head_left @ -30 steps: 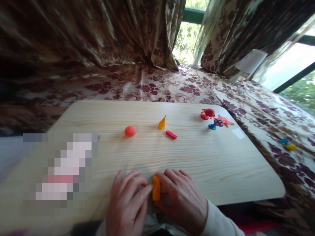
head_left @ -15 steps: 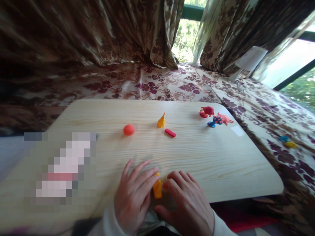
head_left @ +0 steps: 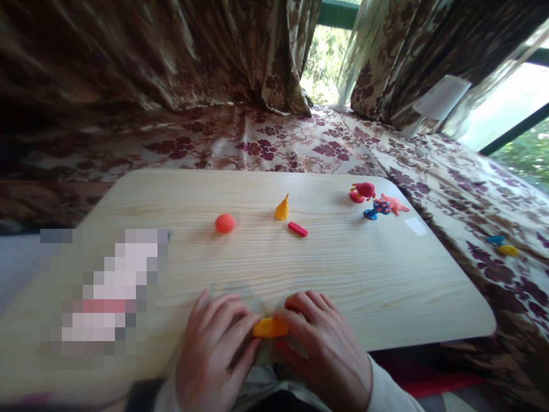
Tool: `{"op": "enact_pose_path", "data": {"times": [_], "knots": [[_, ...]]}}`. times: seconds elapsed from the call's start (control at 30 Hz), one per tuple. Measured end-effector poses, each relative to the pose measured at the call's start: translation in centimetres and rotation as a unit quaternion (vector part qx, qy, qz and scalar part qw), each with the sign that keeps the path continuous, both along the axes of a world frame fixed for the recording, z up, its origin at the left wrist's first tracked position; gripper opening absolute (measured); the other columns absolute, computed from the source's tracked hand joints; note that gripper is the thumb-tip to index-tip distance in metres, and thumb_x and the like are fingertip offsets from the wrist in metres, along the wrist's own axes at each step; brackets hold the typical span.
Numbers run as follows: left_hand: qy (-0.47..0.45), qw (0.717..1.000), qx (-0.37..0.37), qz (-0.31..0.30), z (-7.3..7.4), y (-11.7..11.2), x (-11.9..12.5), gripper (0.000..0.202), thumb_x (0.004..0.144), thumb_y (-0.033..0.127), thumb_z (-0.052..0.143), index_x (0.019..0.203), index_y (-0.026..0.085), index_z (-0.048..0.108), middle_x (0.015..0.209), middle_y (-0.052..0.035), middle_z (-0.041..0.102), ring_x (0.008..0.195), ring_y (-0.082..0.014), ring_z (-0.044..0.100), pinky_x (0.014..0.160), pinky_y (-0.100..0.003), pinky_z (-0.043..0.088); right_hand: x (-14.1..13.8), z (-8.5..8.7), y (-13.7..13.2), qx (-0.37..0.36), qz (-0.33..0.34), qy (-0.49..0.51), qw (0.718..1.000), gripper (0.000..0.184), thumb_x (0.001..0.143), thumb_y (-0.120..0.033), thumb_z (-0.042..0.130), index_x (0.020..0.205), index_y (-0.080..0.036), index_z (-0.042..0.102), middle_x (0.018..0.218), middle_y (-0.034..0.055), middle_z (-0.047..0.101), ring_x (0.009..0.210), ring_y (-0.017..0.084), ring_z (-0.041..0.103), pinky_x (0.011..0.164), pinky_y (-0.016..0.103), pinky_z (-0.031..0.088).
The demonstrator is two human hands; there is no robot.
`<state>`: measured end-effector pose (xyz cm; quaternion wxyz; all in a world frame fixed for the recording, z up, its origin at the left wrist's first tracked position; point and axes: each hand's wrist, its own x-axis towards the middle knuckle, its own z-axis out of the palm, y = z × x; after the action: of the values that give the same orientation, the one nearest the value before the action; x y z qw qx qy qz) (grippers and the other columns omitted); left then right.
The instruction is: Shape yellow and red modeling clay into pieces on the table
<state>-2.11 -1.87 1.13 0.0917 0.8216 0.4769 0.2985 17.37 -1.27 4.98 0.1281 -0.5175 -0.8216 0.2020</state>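
Note:
A short yellow-orange piece of modelling clay lies crosswise between my two hands, just above the near table edge. My left hand pinches its left end between thumb and fingers. The right end is gripped by my right hand, fingers curled over it. Farther off on the table stand an orange-red clay ball, a yellow pointed clay shape and a small red clay bar.
At the far right of the wooden table stand a red clay figure, a blue one with pink dots and a pink one. A blurred-out item lies left. Blue and yellow pieces rest on the flowered cloth.
The yellow clay has turned from lengthwise to crosswise. My left hand has moved left and down, and my right hand has closed on the clay's right end.

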Motion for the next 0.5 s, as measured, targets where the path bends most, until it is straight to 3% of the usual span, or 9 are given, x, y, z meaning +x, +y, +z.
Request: {"op": "enact_pose_path", "data": {"times": [0.17, 0.37, 0.5], "knots": [[-0.023, 1.000, 0.003, -0.004, 0.2, 0.3, 0.0, 0.018, 0.083, 0.016, 0.055, 0.093, 0.026, 0.065, 0.088, -0.0019, 0.063, 0.102, -0.0226, 0.052, 0.103, -0.050, 0.027, -0.1, -0.4, 0.0, 0.030, 0.002, 0.011, 0.999, 0.007, 0.081, -0.018, 0.067, 0.085, -0.022, 0.063, 0.085, 0.0004, 0.059, 0.078, 0.017, 0.049, 0.069, 0.029, 0.038], [-0.011, 1.000, -0.011, -0.014, 0.0, 0.3, 0.5, 0.021, 0.081, 0.025, 0.059, 0.102, 0.026, 0.064, 0.095, -0.0033, 0.062, 0.107, -0.0240, 0.049, 0.105, -0.052, 0.023, -0.2, -0.5, 0.0, 0.020, 0.003, 0.008, 1.000, 0.010, 0.079, -0.017, 0.068, 0.085, -0.022, 0.063, 0.085, 0.0006, 0.059, 0.079, 0.017, 0.049, 0.069, 0.029, 0.038], [-0.051, 0.998, -0.024, 0.006, 0.1, 0.4, 1.3, 0.015, 0.085, 0.027, 0.054, 0.092, 0.028, 0.067, 0.089, -0.0015, 0.063, 0.105, -0.0226, 0.051, 0.105, -0.050, 0.022, -0.3, -0.5, 0.1, 0.017, 0.003, 0.012, 1.000, 0.006, 0.080, -0.018, 0.067, 0.081, -0.021, 0.062, 0.085, 0.0008, 0.059, 0.079, 0.016, 0.050, 0.070, 0.029, 0.039]]}}
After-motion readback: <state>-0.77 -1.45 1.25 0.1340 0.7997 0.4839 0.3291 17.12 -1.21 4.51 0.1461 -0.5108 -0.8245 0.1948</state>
